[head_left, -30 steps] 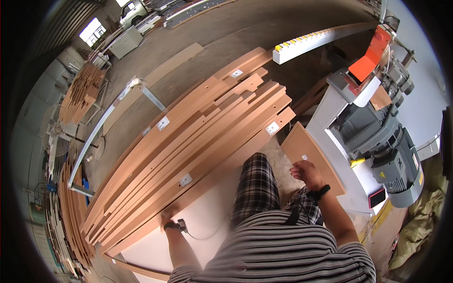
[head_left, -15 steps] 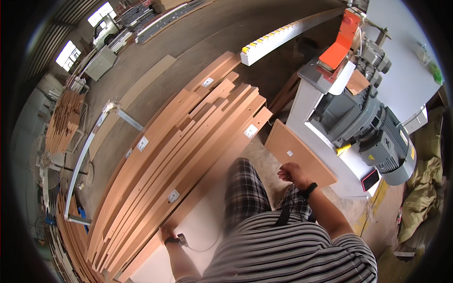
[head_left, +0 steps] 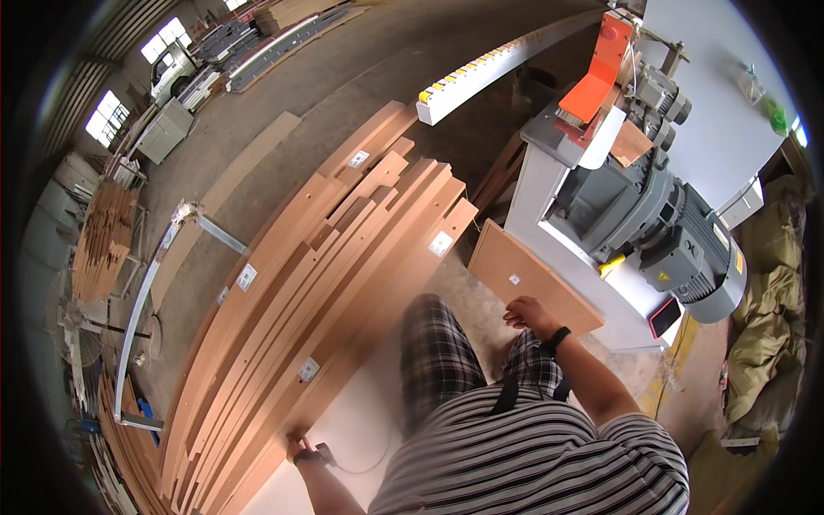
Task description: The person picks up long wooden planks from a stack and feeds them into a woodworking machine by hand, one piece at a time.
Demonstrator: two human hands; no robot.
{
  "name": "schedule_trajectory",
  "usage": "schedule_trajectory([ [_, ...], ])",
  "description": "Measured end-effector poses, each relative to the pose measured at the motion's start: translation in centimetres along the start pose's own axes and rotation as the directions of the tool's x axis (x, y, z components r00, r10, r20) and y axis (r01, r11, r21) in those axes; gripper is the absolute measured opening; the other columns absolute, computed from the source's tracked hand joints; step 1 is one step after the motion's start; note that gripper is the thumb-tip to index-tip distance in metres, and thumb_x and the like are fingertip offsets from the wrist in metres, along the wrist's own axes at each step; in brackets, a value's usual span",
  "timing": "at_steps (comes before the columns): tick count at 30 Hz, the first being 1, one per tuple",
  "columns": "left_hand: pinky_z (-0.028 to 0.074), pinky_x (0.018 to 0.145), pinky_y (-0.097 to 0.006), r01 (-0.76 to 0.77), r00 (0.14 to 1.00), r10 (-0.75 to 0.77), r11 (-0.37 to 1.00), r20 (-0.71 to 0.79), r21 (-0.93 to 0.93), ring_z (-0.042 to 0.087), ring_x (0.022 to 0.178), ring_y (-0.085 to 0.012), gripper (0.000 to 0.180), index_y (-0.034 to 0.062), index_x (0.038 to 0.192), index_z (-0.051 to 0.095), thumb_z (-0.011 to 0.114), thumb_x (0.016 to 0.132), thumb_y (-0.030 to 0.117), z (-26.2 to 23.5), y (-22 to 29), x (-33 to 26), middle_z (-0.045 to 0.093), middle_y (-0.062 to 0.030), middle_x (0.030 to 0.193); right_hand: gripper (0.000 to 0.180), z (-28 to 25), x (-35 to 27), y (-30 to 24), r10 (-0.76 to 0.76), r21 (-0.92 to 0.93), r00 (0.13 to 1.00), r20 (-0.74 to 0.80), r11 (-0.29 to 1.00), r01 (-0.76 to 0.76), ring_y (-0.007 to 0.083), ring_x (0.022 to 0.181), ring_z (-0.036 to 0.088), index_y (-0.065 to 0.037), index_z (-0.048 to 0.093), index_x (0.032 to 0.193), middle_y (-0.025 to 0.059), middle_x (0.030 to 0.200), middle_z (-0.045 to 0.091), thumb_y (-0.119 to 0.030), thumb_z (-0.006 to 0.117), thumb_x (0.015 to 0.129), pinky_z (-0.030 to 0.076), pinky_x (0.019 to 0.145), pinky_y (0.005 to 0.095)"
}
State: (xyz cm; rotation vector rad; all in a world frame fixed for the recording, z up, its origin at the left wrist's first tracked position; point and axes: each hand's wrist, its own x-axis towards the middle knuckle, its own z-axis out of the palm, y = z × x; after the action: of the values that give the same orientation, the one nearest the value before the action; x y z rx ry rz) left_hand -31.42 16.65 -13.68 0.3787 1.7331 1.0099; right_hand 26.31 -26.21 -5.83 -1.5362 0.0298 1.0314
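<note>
Long reddish-brown wooden boards [head_left: 300, 283] lie side by side in a stepped stack, running from lower left to upper middle. Several carry small white labels [head_left: 308, 370]. At the edge of the nearest board [head_left: 360, 335] is my left hand [head_left: 297, 447], its fingers closed at the edge and partly hidden. A dark band with a small box and a thin cable [head_left: 365, 469] is on that wrist. My right hand [head_left: 530, 316], with a black wristband, hovers above my right leg. Its fingers are curled in, and nothing shows in them.
To the right, a grey motor [head_left: 695, 249] sits on a white machine frame with an orange guard [head_left: 596, 73]. A brown panel [head_left: 532, 275] leans there, and a phone [head_left: 664, 318] rests on the frame. A white rail with yellow pieces [head_left: 481, 73] extends beyond the stack.
The dark gap beside the nearest board has closed; that board now lies against the others. My left hand stays at its edge. My right hand stays curled. The whole view has shifted slightly.
</note>
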Motion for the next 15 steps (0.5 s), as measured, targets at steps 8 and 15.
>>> schedule_trajectory([
  [8, 0.05, 0.072, -0.028, 0.04, 0.918, -0.011, 0.997, 0.397, -0.064, 0.059, 0.079, -0.014, 0.031, 0.0146, 0.114, 0.062, 0.058, 0.094, 0.037, -0.7, -1.3, 3.5, 0.067, -0.001, 0.104, 0.023, 2.4, 0.1, -0.5, -0.018, -0.092, 0.995, 0.103, 0.995, 0.027, 0.0161, 0.077, 0.065, -0.002, 0.058, 0.102, 0.0086, 0.088, 0.067, -0.023, 0.054, 0.094, 0.052, 0.069, 0.0266],
  [15, 0.046, 0.051, -0.032, 0.036, 0.97, -0.093, 0.969, 0.226, 0.246, 0.052, 0.054, -0.0206, 0.027, 0.0118, 0.094, 0.061, 0.062, 0.09, 0.039, 1.4, -0.4, 9.1, 0.058, -0.0082, 0.068, 0.022, -0.5, -0.5, 0.9, 0.021, -0.123, 1.0, 0.022, 0.992, -0.018, 0.0147, 0.075, 0.065, -0.005, 0.059, 0.099, 0.0079, 0.087, 0.067, -0.025, 0.052, 0.094, 0.052, 0.067, 0.0266],
])
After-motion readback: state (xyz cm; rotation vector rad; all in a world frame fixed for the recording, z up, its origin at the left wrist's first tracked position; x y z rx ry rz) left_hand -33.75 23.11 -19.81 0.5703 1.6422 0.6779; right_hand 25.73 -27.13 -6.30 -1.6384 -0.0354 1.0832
